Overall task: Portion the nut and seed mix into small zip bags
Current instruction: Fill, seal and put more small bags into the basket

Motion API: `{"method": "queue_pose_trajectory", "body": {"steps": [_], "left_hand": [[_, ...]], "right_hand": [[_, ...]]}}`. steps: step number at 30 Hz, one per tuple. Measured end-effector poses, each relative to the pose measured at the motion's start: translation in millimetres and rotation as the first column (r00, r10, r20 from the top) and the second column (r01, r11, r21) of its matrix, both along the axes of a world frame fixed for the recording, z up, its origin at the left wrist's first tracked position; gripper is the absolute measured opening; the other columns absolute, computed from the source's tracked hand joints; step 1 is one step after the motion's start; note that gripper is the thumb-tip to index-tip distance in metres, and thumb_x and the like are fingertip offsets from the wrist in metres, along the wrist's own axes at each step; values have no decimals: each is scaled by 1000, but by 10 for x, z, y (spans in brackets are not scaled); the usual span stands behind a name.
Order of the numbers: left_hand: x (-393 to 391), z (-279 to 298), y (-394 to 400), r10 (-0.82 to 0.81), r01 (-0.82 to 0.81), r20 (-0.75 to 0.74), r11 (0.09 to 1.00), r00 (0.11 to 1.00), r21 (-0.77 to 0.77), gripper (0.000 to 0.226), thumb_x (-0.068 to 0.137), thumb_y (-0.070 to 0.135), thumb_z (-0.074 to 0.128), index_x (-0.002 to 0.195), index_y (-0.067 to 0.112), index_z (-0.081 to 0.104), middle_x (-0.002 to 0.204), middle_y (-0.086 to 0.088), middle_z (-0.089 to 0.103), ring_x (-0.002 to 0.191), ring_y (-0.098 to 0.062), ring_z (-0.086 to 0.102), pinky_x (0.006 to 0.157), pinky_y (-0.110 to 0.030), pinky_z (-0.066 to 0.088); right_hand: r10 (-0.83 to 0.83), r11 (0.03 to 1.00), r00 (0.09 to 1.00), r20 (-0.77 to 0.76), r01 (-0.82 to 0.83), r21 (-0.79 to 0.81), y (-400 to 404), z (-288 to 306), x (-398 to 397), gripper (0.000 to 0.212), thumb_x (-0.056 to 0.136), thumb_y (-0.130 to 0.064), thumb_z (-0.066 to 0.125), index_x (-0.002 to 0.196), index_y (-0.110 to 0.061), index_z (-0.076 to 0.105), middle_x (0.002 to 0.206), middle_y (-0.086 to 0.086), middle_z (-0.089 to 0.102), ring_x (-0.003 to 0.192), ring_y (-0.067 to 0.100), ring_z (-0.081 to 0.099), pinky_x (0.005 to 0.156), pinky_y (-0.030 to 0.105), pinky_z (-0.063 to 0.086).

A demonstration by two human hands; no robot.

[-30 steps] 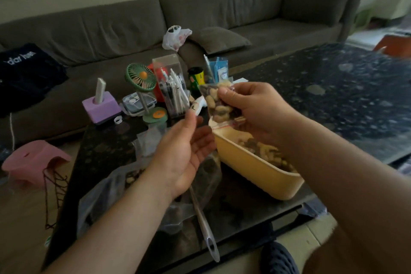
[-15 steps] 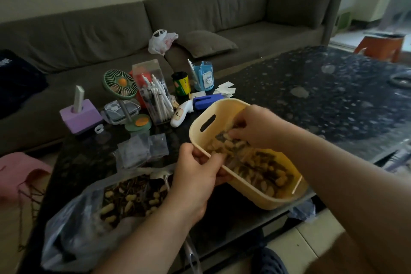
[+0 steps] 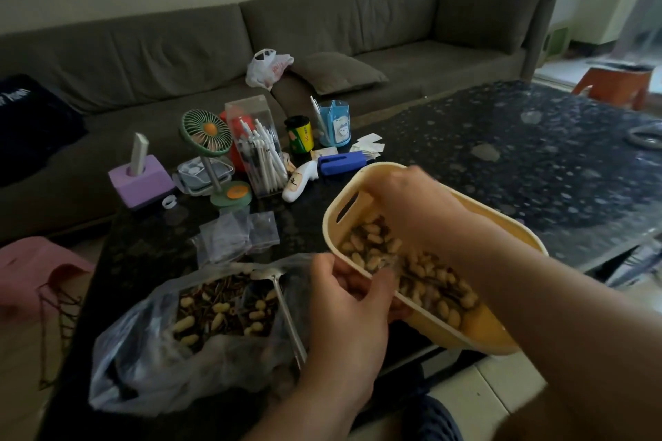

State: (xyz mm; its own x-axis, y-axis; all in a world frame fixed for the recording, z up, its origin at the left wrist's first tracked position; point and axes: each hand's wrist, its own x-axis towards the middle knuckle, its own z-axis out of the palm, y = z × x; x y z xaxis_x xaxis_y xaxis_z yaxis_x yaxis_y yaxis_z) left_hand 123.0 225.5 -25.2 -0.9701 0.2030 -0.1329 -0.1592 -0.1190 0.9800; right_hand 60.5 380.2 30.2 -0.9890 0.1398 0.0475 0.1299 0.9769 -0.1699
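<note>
Both hands at yellow basket (image 3: 361,190), left hand (image 3: 353,301) gripping rim, right hand (image 3: 412,208) curled inside, grasp unclear

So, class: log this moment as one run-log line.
right hand: inside yellow basket, over filled bags | left hand: gripping basket rim | empty zip bags: waiting on table

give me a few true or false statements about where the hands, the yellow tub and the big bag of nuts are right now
1. The right hand reaches into the yellow plastic tub. True.
2. The yellow plastic tub is empty. False: it holds filled packets of the nut mix.
3. A metal spoon lies in the large clear plastic bag of nuts. True.
4. The left hand holds the metal spoon. False: it is at the tub's near rim, and the spoon lies beside it.
5. The small empty clear zip bags lie on the grey sofa. False: they lie on the dark speckled table, behind the large bag.
</note>
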Motion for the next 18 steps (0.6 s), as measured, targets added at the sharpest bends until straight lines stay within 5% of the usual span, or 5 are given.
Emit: {"method": "queue_pose_trajectory", "body": {"steps": [3, 6, 12, 18], "left_hand": [[-21, -51, 29, 14, -15, -16, 1000, 1000, -17, 27, 93, 17, 80, 107, 21, 57, 88, 7, 74, 79, -16, 77, 74, -43, 67], [-17, -90, 39, 27, -30, -73, 999, 997, -45, 27, 92, 20, 81, 103, 22, 56, 88, 4, 72, 78, -17, 75, 73, -45, 67], [65, -130, 21, -28, 7, -200, 994, 979, -109, 28, 91, 15, 79, 98, 22, 52, 80, 5, 68, 65, -7, 64, 62, -22, 57], [52, -131, 41, -26, 2, -194, 992, 981, -124, 27, 91, 15, 78, 101, 22, 54, 86, -3, 68, 66, -10, 65, 64, -25, 60]], "right_hand": [[12, 1000, 991, -134, -14, -15, 78, 98, 76, 44, 99, -14, 67, 140, -28, 60, 126, -3, 64, 108, 12, 62, 90, 28, 56], [36, 999, 999, 13, -36, -4, 82, -79, 61, 37, 99, -23, 68, 134, -34, 63, 121, -7, 66, 101, 11, 62, 88, 28, 57], [122, 993, 976, 181, -121, -18, 88, -304, -19, 41, 96, -18, 70, 131, -36, 64, 120, -10, 65, 103, 11, 65, 97, 36, 57], [106, 994, 992, 70, -105, -11, 182, -272, 5, 38, 96, -18, 71, 129, -35, 65, 120, -12, 67, 103, 9, 66, 96, 32, 57]]}}
